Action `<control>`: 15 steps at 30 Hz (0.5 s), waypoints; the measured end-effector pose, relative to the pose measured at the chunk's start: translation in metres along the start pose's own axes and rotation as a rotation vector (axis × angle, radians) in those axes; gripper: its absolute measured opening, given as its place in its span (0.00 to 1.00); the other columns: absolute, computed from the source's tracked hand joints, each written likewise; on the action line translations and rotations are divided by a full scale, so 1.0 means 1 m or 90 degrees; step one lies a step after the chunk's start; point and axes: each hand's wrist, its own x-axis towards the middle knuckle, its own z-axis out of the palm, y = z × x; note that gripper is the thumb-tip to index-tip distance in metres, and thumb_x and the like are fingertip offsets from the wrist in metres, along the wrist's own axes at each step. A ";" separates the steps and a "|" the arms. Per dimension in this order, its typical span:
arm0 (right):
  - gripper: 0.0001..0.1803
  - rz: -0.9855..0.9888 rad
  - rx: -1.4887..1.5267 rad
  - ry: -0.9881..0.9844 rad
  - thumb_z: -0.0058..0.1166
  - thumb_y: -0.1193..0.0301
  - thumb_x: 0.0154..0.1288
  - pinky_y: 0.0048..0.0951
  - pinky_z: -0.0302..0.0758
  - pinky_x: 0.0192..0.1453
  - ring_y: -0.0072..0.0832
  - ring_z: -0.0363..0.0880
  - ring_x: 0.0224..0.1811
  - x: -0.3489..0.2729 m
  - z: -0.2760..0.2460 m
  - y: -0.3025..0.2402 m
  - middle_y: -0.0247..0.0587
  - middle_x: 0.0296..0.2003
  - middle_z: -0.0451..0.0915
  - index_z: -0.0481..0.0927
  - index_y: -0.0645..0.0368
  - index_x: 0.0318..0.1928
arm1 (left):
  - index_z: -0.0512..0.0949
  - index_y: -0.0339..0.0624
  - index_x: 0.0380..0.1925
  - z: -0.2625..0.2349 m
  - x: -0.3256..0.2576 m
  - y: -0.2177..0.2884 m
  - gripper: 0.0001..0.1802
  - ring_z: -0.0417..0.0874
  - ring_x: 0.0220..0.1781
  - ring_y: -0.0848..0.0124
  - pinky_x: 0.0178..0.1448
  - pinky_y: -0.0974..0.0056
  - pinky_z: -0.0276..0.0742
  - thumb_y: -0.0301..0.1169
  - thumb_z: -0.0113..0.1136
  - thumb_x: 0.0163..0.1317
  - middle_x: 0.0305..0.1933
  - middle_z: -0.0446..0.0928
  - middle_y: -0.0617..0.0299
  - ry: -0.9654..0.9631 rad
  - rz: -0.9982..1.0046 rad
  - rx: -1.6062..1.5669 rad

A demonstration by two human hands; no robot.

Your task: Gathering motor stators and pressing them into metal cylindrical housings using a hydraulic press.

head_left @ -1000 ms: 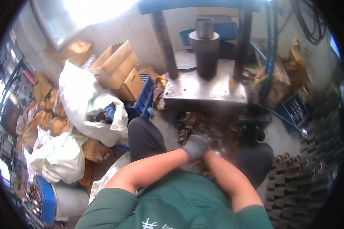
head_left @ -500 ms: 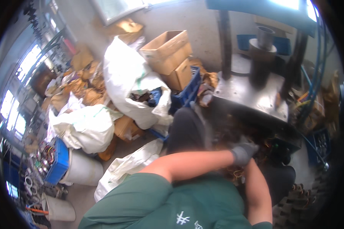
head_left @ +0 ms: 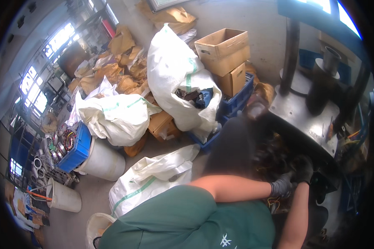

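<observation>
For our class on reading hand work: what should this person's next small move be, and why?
Probably ease the left hand slightly away from the right hand. The gloved hands are close together in front of the metal press, and it is too dark to tell whether they grip anything, so parting them might show that.

A large white sack with green stripe (head_left: 166, 62) is open, showing dark and blue contents (head_left: 202, 98) (what exactly, I cannot tell). To its right, an open brown cardboard box (head_left: 222, 56) sits upon a smaller brown cardboard box (head_left: 233, 81), near a blue plastic crate (head_left: 240, 99). Farther left are crumpled brown paper (head_left: 122, 66), a blue rectangular plastic bin (head_left: 81, 149) containing round metal parts (head_left: 61, 148), and a round white plastic bucket (head_left: 67, 198).
</observation>
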 end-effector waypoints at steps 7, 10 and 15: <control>0.16 -0.120 -0.154 -0.131 0.60 0.79 0.57 0.32 0.75 0.60 0.35 0.80 0.54 0.010 -0.030 0.054 0.45 0.50 0.81 0.81 0.58 0.48 | 0.78 0.38 0.46 0.005 -0.004 0.009 0.13 0.79 0.48 0.69 0.54 0.59 0.76 0.21 0.61 0.59 0.45 0.82 0.56 -0.017 0.029 -0.091; 0.27 -0.313 -0.767 -0.016 0.64 0.69 0.57 0.35 0.68 0.70 0.38 0.77 0.59 0.017 -0.044 0.057 0.39 0.52 0.81 0.75 0.55 0.59 | 0.79 0.38 0.44 0.011 -0.003 0.011 0.12 0.79 0.47 0.69 0.53 0.59 0.76 0.20 0.60 0.59 0.43 0.82 0.54 0.035 0.081 -0.010; 0.23 -0.050 -0.558 -0.096 0.56 0.63 0.62 0.38 0.62 0.74 0.37 0.73 0.63 0.022 -0.023 0.036 0.39 0.56 0.79 0.77 0.52 0.59 | 0.79 0.38 0.42 0.013 0.029 -0.023 0.15 0.86 0.45 0.50 0.48 0.53 0.78 0.27 0.65 0.53 0.40 0.82 0.43 0.089 0.242 -0.111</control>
